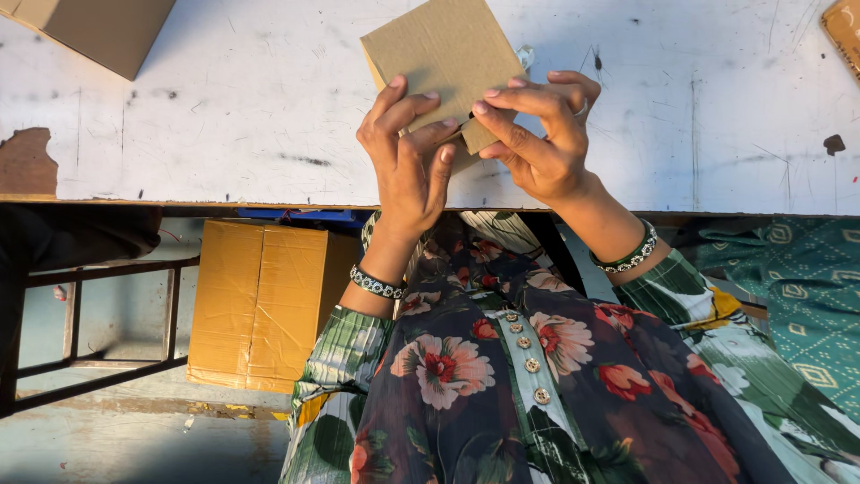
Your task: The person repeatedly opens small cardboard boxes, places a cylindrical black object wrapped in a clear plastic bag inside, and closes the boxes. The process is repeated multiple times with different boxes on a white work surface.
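Note:
A small brown cardboard box is held above the near edge of a scratched white table. My left hand grips its lower left side, fingers curled over the near flap. Fingers and thumb of my right hand pinch a folded flap at the box's lower right corner. Each wrist wears a beaded bracelet. A little white piece shows behind the box's right edge; I cannot tell what it is.
Another cardboard box corner lies at the table's far left. A brown object sits at the top right edge. Under the table stands a taped yellow-brown carton, beside a dark metal frame. A teal patterned cloth lies right.

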